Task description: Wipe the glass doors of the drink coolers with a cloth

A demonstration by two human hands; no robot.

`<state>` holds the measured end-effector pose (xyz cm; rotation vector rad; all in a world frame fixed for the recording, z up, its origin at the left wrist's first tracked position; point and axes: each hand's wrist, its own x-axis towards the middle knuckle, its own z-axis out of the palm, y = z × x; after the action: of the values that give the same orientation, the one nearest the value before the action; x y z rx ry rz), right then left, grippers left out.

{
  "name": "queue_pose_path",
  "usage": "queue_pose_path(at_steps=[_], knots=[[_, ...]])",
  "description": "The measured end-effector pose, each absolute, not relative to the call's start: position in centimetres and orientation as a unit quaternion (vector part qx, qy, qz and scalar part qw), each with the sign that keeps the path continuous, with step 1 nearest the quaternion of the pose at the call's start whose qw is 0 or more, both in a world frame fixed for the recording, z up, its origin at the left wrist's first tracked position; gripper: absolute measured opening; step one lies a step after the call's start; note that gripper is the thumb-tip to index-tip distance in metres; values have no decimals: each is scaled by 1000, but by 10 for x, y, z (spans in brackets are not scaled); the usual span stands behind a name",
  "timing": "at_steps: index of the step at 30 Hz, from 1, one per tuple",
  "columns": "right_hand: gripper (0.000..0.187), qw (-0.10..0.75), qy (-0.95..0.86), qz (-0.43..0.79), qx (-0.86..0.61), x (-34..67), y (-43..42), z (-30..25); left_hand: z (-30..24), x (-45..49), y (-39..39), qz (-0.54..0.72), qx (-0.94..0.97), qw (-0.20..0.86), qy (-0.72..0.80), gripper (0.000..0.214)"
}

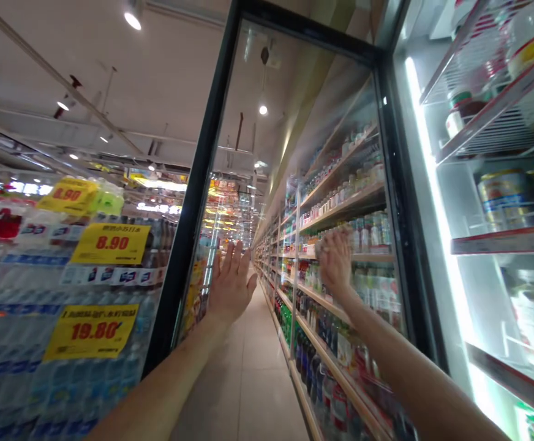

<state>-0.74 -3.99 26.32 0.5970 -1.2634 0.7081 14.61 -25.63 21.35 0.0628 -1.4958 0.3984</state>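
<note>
A tall glass cooler door (203,153) with a black frame stands swung open in front of me. My left hand (230,285) is raised in front of the left part of the pane, fingers spread and palm toward the glass. Whether it touches the glass is hard to make out. Further right, my right hand (335,260) is up at about the same height, also before the pane. Its fingers are smeared by motion, so their shape and anything beneath them cannot be told.
At right is the lit cooler, with wire shelves (492,242) holding cans and bottles. Stacked packs of bottled drinks (60,392) with yellow price signs (111,244) stand at left. A tiled aisle floor (248,367) and long drink shelves appear in or through the glass.
</note>
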Motion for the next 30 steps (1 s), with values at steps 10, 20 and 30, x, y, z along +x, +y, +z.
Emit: queue_pose_path(at_steps=[10,20,30], knots=[[45,649,-640,285,296,51,-90,315,210,169,-284,146,28,736,-660,59],[43,638,-558,87,524,107,-173,306,199,206,-285,102,-37,767,-633,59],[46,660,-598,396,223,43,-84,308,207,203,-286,140,-49,762,-630,60]])
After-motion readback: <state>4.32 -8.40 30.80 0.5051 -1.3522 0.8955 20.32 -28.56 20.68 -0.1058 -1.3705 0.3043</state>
